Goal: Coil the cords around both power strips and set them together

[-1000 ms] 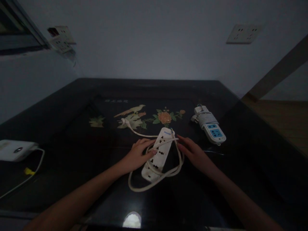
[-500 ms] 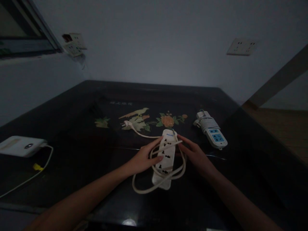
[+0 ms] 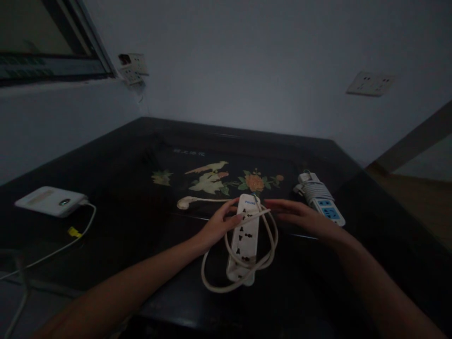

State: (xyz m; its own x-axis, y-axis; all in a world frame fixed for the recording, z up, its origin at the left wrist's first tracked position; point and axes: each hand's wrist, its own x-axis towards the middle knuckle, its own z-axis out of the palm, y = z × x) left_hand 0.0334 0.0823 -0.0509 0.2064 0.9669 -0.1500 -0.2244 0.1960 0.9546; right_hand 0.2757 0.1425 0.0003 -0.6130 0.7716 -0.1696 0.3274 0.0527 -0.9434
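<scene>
Left hand (image 3: 219,226): grasping the power strip (image 3: 243,242) at its upper left side, thumb on the top face by the sockets, fingers along the edge. Right hand (image 3: 300,217): released, fingers straight and close together, tips at the strip's upper right; cannot tell if they touch the cord (image 3: 221,289).

Power strip lies face up in the front half of the table (image 3: 293,278), about midway across, lower end pointing to the front edge. Pale cord loops over the strip, bulging out right and again at lower left. Plug (image 3: 186,203) lies left of the strip, beyond the left hand, clear of the fingers.

Right of the right hand, toward the table's right edge: second strip (image 3: 328,209), blue sockets up, wound in its own cord (image 3: 317,190). Near the left edge: white box (image 3: 52,201), cable (image 3: 94,214) leading toward the front left corner, yellow tag (image 3: 74,232) beside it.

Tabletop pictures past the strip, toward the back edge: bird (image 3: 212,166), orange flower (image 3: 254,182). Wall sockets (image 3: 370,84) beyond the back right corner. Light dim.
</scene>
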